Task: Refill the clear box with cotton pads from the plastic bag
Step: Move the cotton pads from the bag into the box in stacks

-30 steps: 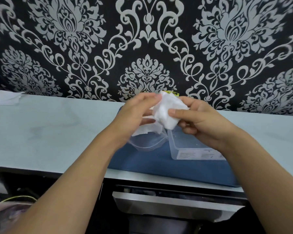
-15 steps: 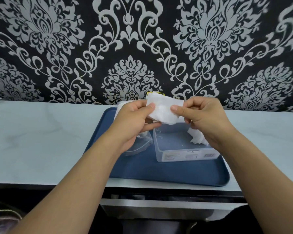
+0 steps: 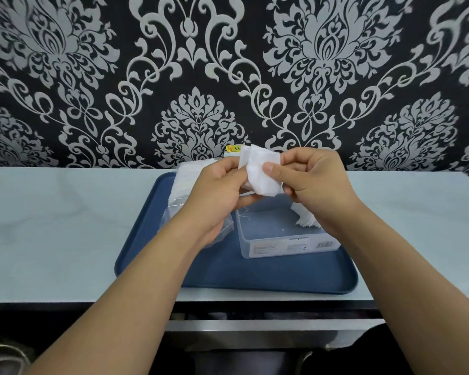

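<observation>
black and grey damask wallpaper (image 3: 322, 77) fills the back behind both hands. pale surface (image 3: 52, 234) runs below it, under the arms. blue tray (image 3: 268, 277) sits on the surface directly beneath the grips, near edge towards the person. clear box (image 3: 279, 239) stands on the tray below the right hand, lid off, mostly bare inside, a few cotton pads in box (image 3: 306, 221) at its right end under the right wrist. plastic bag (image 3: 186, 185) lies on the tray under and behind the left hand, partly hidden by it, white pads showing through, yellow label (image 3: 233, 148) just left of the held pads. left hand (image 3: 214, 193) grip closed, thumb and fingers pinching the left edge of the held cotton pads (image 3: 260, 171). right hand (image 3: 317, 182) grip closed too, thumb on the front face of the same small stack, fingers behind. stack is held in the air between both grips, above the far end of the box, not touching it. can't tell the count in the stack.
</observation>
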